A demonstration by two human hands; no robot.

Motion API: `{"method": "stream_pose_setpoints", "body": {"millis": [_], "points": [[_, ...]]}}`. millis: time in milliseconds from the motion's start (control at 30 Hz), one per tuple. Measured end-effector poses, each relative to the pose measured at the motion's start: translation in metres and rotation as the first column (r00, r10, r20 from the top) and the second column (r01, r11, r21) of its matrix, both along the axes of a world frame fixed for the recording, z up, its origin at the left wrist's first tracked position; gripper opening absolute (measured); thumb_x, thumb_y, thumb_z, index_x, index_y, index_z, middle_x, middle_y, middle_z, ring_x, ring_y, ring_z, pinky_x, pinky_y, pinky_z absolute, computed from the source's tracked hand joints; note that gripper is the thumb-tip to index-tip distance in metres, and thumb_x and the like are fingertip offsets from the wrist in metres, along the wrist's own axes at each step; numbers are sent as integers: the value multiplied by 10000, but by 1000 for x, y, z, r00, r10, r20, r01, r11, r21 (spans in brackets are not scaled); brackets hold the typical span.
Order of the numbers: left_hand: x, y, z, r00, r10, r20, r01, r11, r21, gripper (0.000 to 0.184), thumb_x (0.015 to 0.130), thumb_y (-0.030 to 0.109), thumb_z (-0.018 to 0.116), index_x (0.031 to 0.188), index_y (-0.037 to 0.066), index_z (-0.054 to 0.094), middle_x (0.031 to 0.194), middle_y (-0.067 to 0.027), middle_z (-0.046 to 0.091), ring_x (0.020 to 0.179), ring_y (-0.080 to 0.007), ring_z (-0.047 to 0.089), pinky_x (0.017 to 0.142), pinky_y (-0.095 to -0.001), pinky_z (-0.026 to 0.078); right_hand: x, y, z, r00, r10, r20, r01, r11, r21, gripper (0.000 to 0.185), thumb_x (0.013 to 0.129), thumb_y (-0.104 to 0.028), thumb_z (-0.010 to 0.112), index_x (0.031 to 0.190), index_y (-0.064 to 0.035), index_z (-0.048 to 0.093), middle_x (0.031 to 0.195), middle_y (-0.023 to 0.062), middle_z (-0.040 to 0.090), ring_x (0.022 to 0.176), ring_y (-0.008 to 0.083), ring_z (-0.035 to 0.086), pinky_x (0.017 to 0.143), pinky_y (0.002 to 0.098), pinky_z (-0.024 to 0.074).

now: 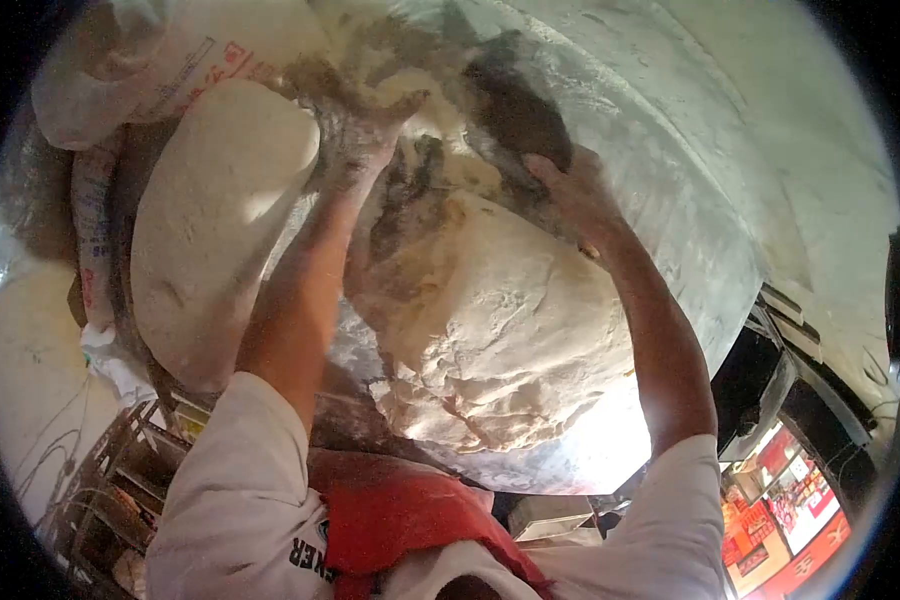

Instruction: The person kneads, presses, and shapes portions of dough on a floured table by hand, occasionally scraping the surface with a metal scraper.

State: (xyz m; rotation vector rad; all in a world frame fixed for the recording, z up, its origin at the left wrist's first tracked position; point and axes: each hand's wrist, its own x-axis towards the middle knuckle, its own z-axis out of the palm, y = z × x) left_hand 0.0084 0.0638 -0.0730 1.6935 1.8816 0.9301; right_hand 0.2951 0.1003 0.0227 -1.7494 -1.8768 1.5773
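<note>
A large mass of pale dough (510, 320) with a torn, creased near edge lies on the floury metal worktop in front of me. Beyond its far end, my left hand (365, 130) reaches into loose flour (420, 95), thumb spread away from the fingers, which are partly lost in the dust. My right hand (575, 190) is at the far right side of the dough, its thumb stretched toward a dark shape (515, 100); whether that is an object or a shadow I cannot tell. The right fingers are mostly hidden. A second smooth dough lump (210, 230) rests left of my left forearm.
A white printed sack (160, 75) slumps at the back left. The metal worktop (660, 200) extends right to a pale wall (820, 130). Dark shelving (120, 480) stands low on the left. Bright red packaging or signage (780, 510) shows at lower right.
</note>
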Motion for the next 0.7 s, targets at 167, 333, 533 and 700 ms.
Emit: {"method": "stream_pose_setpoints", "body": {"millis": [167,333,533,700], "points": [[6,6,-26,698,327,-637,-222,945,241,648,956,448,621,1412,12,477,1355,-214,554,1276,-394,495,1126,-475,350,-88,6,-12,963,183,-200,-167,982,91,369,940,-286,659,1161,8,629,958,129,690,808,229,670,764,392,548],[37,24,30,864,497,76,-497,821,282,788,891,516,640,1306,-124,443,1207,-355,533,1190,-501,491,1054,-521,345,-112,15,-43,943,118,-313,-107,993,50,432,942,-285,656,1272,-17,581,992,98,695,825,196,662,776,380,558],[69,14,60,868,431,245,-463,882,89,668,1042,464,397,1476,-41,345,1521,-251,366,1440,-360,319,1198,-461,224,-95,6,48,952,19,-304,-63,989,-135,426,966,-371,642,1150,12,667,918,52,669,814,141,584,701,337,489],[71,-37,158,786,118,607,-251,958,138,590,1024,309,429,1492,-30,310,1523,-232,365,1429,-336,334,1192,-454,250,-12,-22,131,996,87,-23,-89,993,-83,411,953,-327,650,1190,9,659,969,62,679,845,131,585,760,348,501]]}}
